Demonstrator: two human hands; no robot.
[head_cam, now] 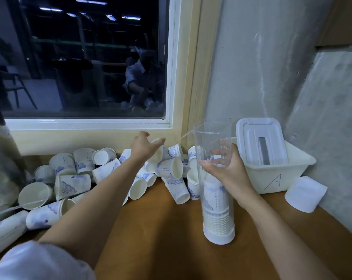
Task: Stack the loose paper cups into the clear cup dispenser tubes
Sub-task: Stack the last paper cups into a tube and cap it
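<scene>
Your view is dim; ceiling lights (91,2) glare in the dark window (80,57). Edges bend, perhaps slightly blurred.

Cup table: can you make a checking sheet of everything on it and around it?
Surface: brown wooden table.
Job's things: clear tube upright, cups stacked inside its lower part; loose cups heaped along the left and back.
Clutter: white bin marked A, lid leaning in it; white round thing beside it.
Hands: left hand reaches into the heap, fingers stretched; right hand grips the tube.
Cables: nothing seen.
Surroundings: dark window, grey wall.
</scene>
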